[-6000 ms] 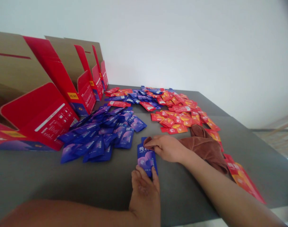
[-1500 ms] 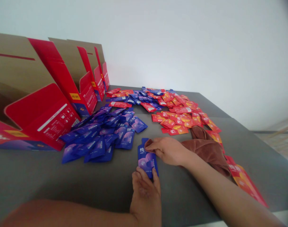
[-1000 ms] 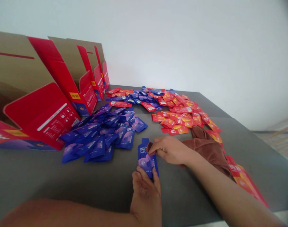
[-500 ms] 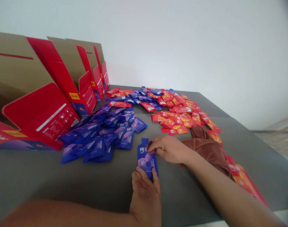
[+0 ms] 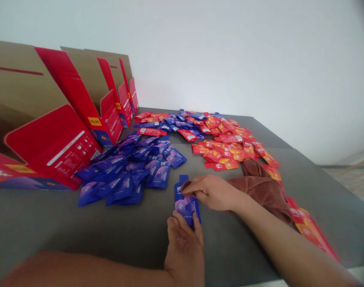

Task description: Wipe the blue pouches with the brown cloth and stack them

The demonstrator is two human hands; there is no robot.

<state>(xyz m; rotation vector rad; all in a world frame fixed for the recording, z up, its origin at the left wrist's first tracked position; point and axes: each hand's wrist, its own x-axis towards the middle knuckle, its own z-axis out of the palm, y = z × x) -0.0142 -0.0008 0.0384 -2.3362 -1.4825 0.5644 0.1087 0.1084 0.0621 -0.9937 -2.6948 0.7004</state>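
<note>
Here the left hand (image 5: 184, 243) pins a flat blue foil sachet (image 5: 186, 201) on the grey tabletop (image 5: 50, 231); the right hand (image 5: 213, 191) presses a brown cloth (image 5: 262, 187) onto it, fingers closed.

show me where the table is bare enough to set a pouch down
Bare table lies near the front edge, between the blue pouches and the left hand. Another patch lies right of the brown cloth. The back, with the red pouches, is crowded.

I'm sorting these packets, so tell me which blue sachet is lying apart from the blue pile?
The single blue sachet nearest the camera, alone on the grey table. The left hand pins its near end; the right hand presses a brown cloth on it.
</note>
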